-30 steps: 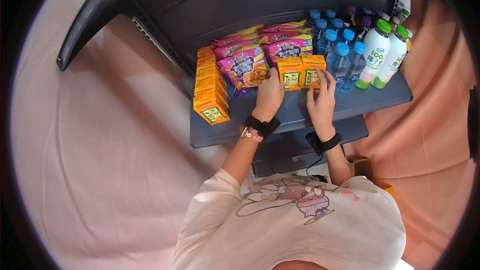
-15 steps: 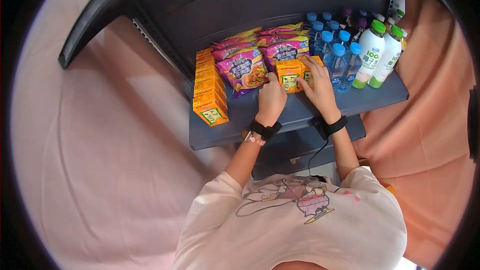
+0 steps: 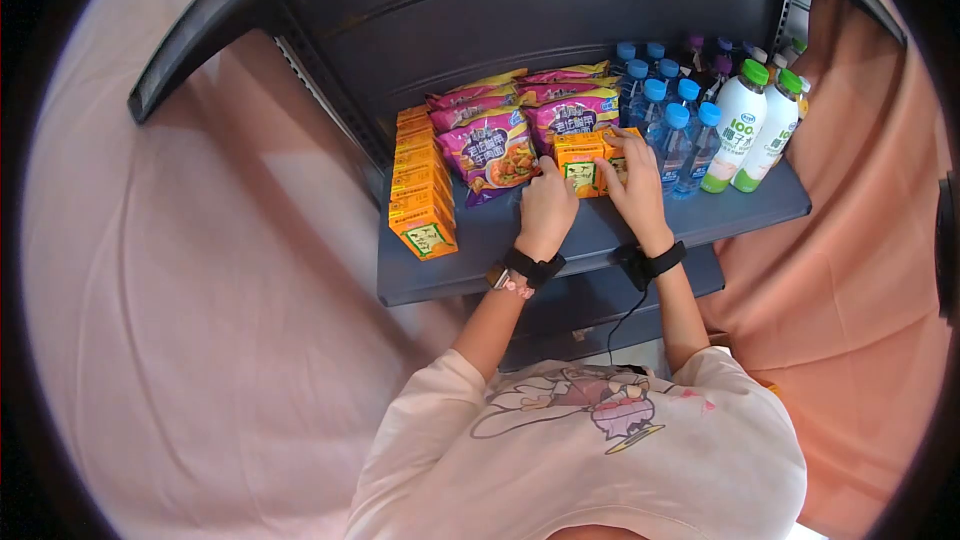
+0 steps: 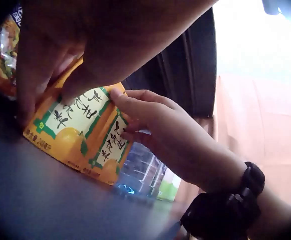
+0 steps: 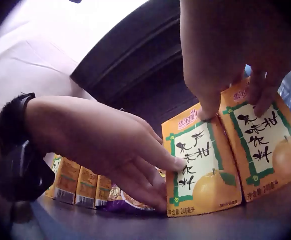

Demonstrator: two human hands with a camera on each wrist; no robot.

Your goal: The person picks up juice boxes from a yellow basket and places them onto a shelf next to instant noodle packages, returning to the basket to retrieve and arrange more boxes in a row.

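Note:
Two orange juice boxes stand side by side at the shelf's front, the left box (image 3: 580, 176) and the right box (image 5: 265, 145) touching in the right wrist view. My left hand (image 3: 548, 208) is at the left box's left side, its thumb (image 5: 178, 163) on the front face and its other fingers beside the box. From the right, my right hand (image 3: 640, 195) reaches over the pair, with fingertips (image 4: 116, 94) on the upper front where the boxes meet. The right hand's fingers are partly bent around the right box. Purple noodle packets (image 3: 490, 150) lie just behind and left.
A row of orange boxes (image 3: 422, 210) lines the left end of the shelf (image 3: 500, 265). Right of the hands stand blue-capped water bottles (image 3: 672, 145) and white bottles with green caps (image 3: 738, 125). Darker bottles are behind them.
The right hand has shifted left and over the right box, its fingers reaching the seam. The left hand stays beside the left box. The boxes now look closely paired; the head view has tilted slightly.

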